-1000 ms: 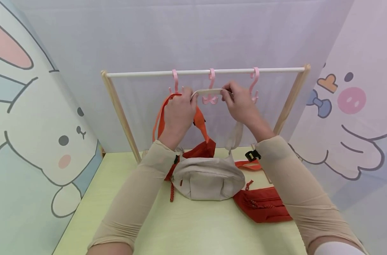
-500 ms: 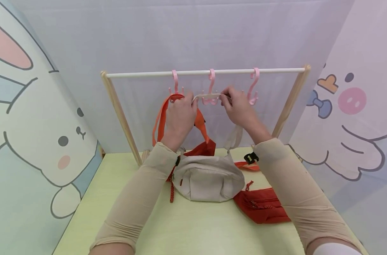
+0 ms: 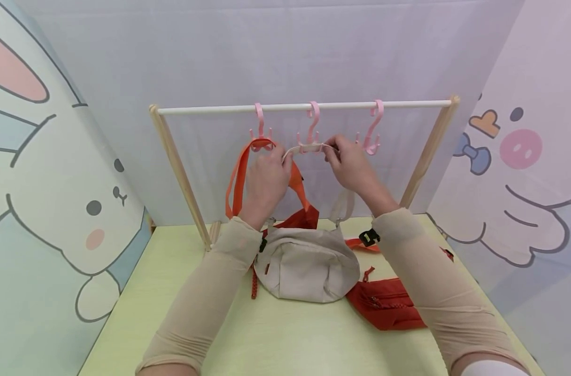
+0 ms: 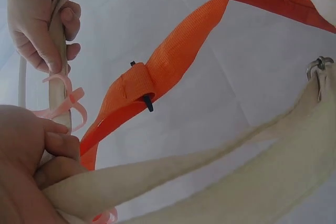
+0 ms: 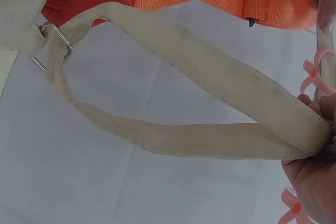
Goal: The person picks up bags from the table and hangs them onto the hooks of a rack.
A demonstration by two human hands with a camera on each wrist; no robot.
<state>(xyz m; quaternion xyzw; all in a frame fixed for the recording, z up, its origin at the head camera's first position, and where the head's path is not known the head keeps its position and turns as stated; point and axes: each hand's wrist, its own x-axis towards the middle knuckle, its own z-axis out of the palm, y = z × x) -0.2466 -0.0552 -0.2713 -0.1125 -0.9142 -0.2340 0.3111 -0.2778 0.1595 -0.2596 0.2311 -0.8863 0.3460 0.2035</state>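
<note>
A beige waist bag [image 3: 309,266] hangs by its strap [image 3: 309,148], its body low over the table. My left hand [image 3: 268,175] pinches the strap on one side, and my right hand [image 3: 348,162] pinches it on the other. Between them the strap spans the prongs of the middle pink hook [image 3: 313,122]; in the left wrist view the hook's curled prongs [image 4: 71,98] show right at the strap. Seen from the right wrist, the doubled strap [image 5: 199,66] runs from a metal ring [image 5: 58,38] up to my right fingers.
Behind my left hand, an orange strap [image 3: 238,183] hangs on the left pink hook [image 3: 259,120]. A red bag [image 3: 389,303] lies on the table at right, partly under my forearm. A third pink hook [image 3: 375,125] hangs from the white rail [image 3: 412,104].
Both hands have lowered the beige strap from above the middle hook down to its prongs. The bag's body has sunk slightly and its lower edge sits nearer the front.
</note>
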